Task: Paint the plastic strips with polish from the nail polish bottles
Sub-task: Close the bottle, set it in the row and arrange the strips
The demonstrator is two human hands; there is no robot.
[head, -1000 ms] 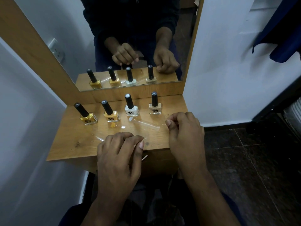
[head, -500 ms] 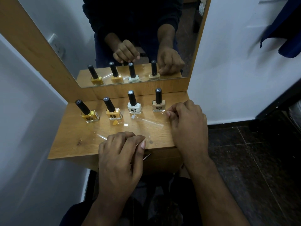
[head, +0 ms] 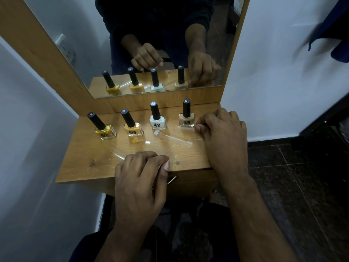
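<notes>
Four black-capped nail polish bottles stand in a row on the wooden shelf (head: 85, 167): yellow (head: 103, 130), orange (head: 132, 127), white (head: 157, 121) and beige (head: 186, 119). Clear plastic strips lie in front of them, one with a white-painted tip (head: 171, 138) and one with an orange-painted tip (head: 135, 140). My left hand (head: 139, 178) is at the shelf's front edge, thumb against forefinger, over the end of another clear strip (head: 119, 156). My right hand (head: 224, 133) has its curled fingertips pinched on the shelf just right of the beige bottle, where a faint clear strip shows.
A mirror (head: 170, 44) behind the shelf reflects the bottles and both hands. White walls close in on the left and right. Small polish spots (head: 176, 161) mark the shelf near its front edge. A metal drawer handle (head: 172, 180) shows below. Dark tiled floor lies to the right.
My right hand has slid away from me along the shelf, ending close beside the beige bottle. My left hand has stayed at the front edge.
</notes>
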